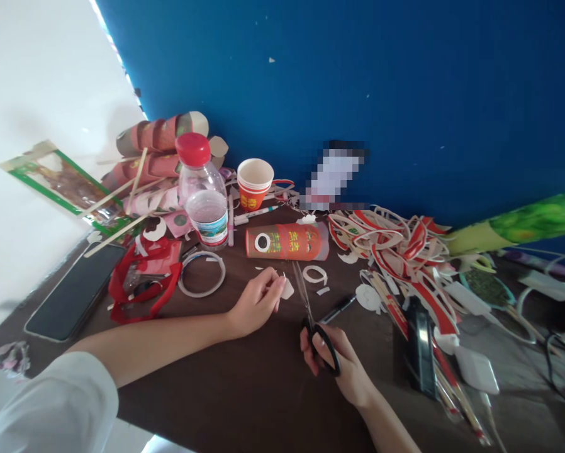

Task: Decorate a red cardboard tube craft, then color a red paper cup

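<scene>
My left hand (258, 301) is closed, pinching a small white piece of paper (287, 289) between thumb and fingertips. Black-handled scissors (309, 314) sit in my right hand (341, 358), with fingers through the loops and the blades pointing away from me, just right of the paper. Beyond both hands lies a red paper-cup tube (287, 243) on its side, bearing a white circle with a black dot. A white paper ring (314, 274) and small scraps rest near the blades. A black pen (338, 308) lies just above my right hand.
A water bottle (204, 201), stacked paper cups (254, 179) and a phone (75, 292) stand or lie to the left. Red-and-white paper strips (396, 245) heap at the right, near a black stapler-like object (421, 349) and a white charger (477, 369). A blue wall (311, 82) rises behind.
</scene>
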A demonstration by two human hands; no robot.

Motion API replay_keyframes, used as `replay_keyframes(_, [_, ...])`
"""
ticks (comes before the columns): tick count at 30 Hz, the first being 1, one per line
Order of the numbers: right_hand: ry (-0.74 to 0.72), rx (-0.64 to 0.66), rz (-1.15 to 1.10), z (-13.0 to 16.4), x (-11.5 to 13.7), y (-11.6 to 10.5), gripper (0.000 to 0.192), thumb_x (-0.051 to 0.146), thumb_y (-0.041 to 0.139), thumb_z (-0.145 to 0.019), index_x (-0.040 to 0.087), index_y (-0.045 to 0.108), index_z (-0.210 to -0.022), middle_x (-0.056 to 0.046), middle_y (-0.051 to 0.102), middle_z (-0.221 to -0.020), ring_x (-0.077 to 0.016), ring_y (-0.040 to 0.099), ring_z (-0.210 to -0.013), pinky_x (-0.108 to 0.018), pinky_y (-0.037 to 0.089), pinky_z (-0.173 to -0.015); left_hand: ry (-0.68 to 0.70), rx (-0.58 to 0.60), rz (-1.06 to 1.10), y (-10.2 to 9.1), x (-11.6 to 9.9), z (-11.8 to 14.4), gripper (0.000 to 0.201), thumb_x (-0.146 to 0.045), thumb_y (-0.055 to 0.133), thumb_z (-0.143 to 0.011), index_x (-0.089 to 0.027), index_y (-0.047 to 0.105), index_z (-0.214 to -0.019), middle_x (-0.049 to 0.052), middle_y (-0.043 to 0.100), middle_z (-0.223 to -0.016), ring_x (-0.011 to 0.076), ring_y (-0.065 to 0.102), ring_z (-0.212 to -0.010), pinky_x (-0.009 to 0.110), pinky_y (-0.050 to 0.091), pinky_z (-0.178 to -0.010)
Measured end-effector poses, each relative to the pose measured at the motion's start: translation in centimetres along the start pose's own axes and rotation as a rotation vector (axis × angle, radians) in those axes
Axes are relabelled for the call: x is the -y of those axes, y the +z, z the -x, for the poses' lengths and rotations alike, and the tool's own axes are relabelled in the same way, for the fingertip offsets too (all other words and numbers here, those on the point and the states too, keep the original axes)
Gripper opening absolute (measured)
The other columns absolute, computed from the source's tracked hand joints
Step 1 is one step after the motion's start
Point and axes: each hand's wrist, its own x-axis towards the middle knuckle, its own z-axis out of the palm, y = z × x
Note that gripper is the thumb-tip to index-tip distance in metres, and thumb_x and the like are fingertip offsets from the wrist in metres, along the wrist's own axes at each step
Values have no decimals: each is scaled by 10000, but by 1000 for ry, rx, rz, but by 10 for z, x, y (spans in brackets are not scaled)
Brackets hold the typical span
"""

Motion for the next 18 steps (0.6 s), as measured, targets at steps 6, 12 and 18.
replay_keyframes(6, [20,88,46,0,0,-2,572,737,547,-740,173,534,-643,13,499,-449,-105,409,-444,-265,308,-507,13,-35,20,0,-5,-2,491,-635,464,-871,-191,425,-663,-57,470,-520,65,434,-453,201,367,-464])
replay_keyframes(12, [-26,-142,60,-1,-1,-2,536,700,570,-746,166,593,-695,-11,577,-467,-90,371,-389,-240,266,-409,-16,-54,-27,0,-9,-2,461,-587,546,-833,-150,597,-696,1,622,-562,63,460,-452,185,389,-445])
replay_keyframes(18, [-62,-598,307,-5,1,-39,456,606,654,-714,152,662,-675,-24,611,-483,-101,424,-362,-235,271,-350,-33,-53,-1,0,-7,-1,362,-480,627,-783,-132,692,-705,40,687,-577,65,454,-445,183,379,-439])
